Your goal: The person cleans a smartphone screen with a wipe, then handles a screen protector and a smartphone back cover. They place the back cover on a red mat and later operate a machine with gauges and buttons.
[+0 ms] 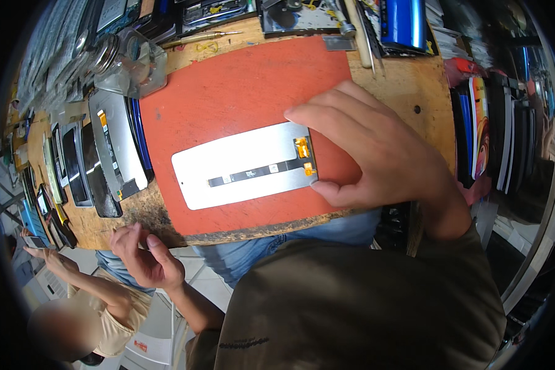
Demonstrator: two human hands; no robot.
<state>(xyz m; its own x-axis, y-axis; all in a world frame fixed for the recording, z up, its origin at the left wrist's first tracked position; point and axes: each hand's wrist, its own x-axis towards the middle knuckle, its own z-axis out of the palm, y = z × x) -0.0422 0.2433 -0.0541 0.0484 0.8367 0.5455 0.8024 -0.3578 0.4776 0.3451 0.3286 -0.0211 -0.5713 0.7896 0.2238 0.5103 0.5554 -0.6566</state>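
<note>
Right hand (376, 154) pinches the flat silver phone screen panel (243, 165) narrowly at its edge on the red mat (228, 86); left hand (145, 256) hangs empty, half-curled. Best avoid the orange flex connector (302, 148).

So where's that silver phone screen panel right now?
In the head view, the silver phone screen panel lies face down in the middle of the red mat, its right end pinched by the right hand; more screens lie to its left.

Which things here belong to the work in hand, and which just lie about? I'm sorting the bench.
In hand:
right hand, fingers on the panel's end
silver screen panel
red mat
left hand, off the bench

Lying about:
row of screen panels
glass jar
tweezers
</note>
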